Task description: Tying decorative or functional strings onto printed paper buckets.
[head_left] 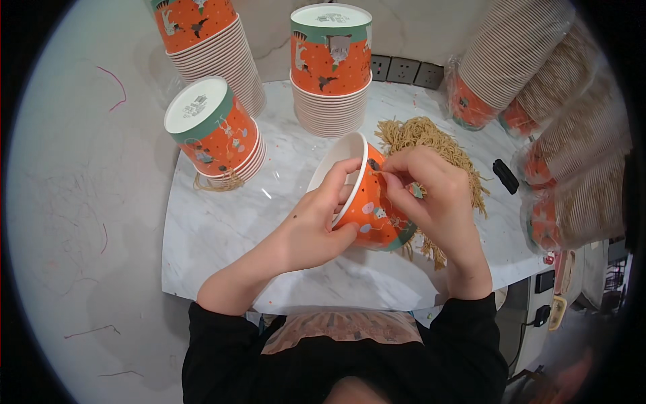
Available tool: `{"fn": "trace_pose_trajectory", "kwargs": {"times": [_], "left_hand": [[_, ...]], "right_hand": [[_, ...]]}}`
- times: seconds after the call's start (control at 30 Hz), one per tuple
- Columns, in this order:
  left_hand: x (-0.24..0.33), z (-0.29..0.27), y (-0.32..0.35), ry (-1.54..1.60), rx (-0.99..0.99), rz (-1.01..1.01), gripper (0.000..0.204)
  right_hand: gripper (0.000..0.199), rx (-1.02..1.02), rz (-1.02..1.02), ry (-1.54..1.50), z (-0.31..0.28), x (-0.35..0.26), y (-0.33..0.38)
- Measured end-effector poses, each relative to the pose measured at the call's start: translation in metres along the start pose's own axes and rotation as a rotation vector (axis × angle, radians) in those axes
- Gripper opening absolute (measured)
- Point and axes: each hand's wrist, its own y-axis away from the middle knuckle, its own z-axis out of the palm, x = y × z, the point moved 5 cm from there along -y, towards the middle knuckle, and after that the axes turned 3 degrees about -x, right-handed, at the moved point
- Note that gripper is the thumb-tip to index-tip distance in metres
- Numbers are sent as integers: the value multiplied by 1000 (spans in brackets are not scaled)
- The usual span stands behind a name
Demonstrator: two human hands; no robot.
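Note:
An orange paper cup [373, 212] with a white inside and green base lies tilted on its side above the white marble table [222, 236]. My left hand [316, 222] grips its rim, fingers reaching inside. My right hand [431, 188] holds the cup's outer wall and pinches a thin tan string at the rim. A heap of tan string loops [431, 145] lies on the table just behind the cup.
Three stacks of upturned orange cups stand at the back: left [215, 131], far left [212, 47], centre [331, 67]. Bagged cup stacks [511, 60] lean at the right. A small black object [505, 175] lies near them. Wall sockets [404, 69] sit behind.

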Motion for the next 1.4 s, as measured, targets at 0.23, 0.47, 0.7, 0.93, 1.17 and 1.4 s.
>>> {"fn": "trace_pose_trajectory", "kwargs": {"times": [0.23,0.47,0.7,0.93,1.17,1.4], "left_hand": [[-1,4,-1,70,-47,-7,77],[-9,0,-11,466,-51,18,56],[-22,-9,-21,680,25,-58,32],[-29,-11,-21,450,141,-3,16],[22,-13,1,-683,488,415,7],[36,-9,4,-757,247,664,8]], "right_hand": [[11,-33,-16,66,-1,-4,1],[11,-46,-47,134,1,-3,2],[11,-44,-91,191,2,-10,2],[11,-45,-97,152,5,-10,2],[11,-156,-40,219,-12,-3,0],[9,-246,194,14,-28,12,5]]}}
